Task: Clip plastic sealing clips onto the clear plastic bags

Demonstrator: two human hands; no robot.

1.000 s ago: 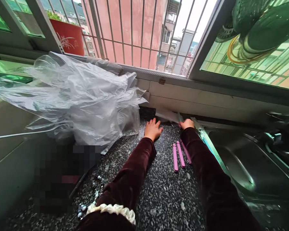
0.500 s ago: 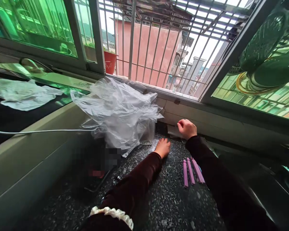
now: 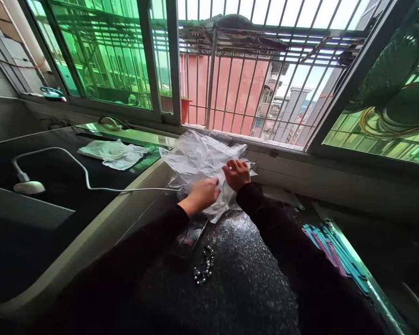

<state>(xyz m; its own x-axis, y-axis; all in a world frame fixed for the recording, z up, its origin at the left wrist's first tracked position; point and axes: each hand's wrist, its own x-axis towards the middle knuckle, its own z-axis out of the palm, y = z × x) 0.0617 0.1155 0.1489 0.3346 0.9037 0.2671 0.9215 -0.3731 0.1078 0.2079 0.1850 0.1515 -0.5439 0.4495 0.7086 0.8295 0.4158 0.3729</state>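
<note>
A heap of clear plastic bags [image 3: 199, 156] lies crumpled at the back of the dark speckled counter [image 3: 246, 274], under the window. My right hand [image 3: 236, 174] is at the heap's right side, fingers curled down and closed on the plastic. Lower and to the left, my left hand [image 3: 203, 194] is in front of the bags. It is smeared by motion, its fingers bent and closed; what they hold, if anything, does not show clearly. Nearest below the hands is a beaded bracelet [image 3: 205, 267] on the counter.
Teal and pink strips [image 3: 335, 256] lie to the right, beside my right sleeve. A white cable [image 3: 87, 174] crosses the raised ledge on the left, where a white cloth [image 3: 115, 152] rests. Behind stands a barred window [image 3: 237, 88]. A dark flat object [image 3: 192, 235] lies below my left hand.
Both hands have moved from the counter up and left to the plastic bags. The view has turned left, bringing more of the ledge, the bracelet and the teal strips into sight.
</note>
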